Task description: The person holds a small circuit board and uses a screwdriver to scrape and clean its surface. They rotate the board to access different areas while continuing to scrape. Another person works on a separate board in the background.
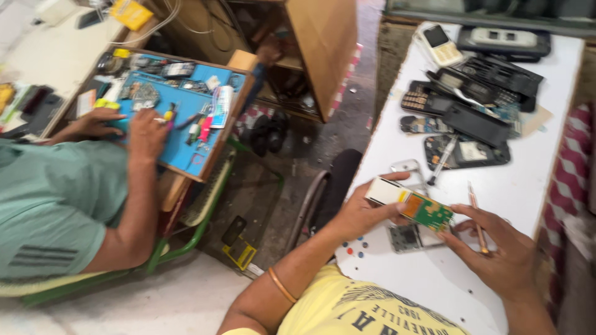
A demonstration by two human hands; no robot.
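Observation:
My left hand (361, 209) grips a green phone circuit board (429, 211) with a white part at its left end, held just above the white table (528, 180). Between the fingers of my right hand (500, 251) is a thin copper-coloured tool (476, 214), its tip pointing away from me, just right of the board. Under the board, a small grey phone frame (406, 237) lies on the table.
Several opened phones and dark covers (475, 105) lie at the table's far end, and small loose round bits (357, 249) near its front edge. On the left, a person in a green shirt (53, 198) works over a blue mat (180, 118) strewn with tools. A wooden cabinet (323, 43) stands behind.

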